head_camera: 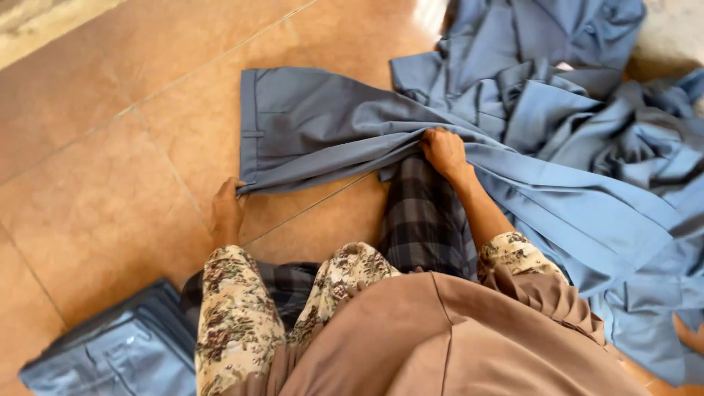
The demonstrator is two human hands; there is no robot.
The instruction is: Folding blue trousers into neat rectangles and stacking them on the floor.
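Note:
A pair of blue-grey trousers (315,125) lies spread on the tan tiled floor (103,169), waistband to the left. My left hand (226,213) pinches the near corner of the waistband at the floor. My right hand (443,152) grips the trousers' near edge at the crotch, above my outstretched leg in dark plaid cloth (424,220). The trouser legs run off to the right, under my right forearm.
A heap of crumpled blue-grey garments (579,95) fills the right side and back right. A stack of folded blue-grey trousers (117,348) sits at the lower left beside me. My floral sleeves and brown scarf cover the bottom centre.

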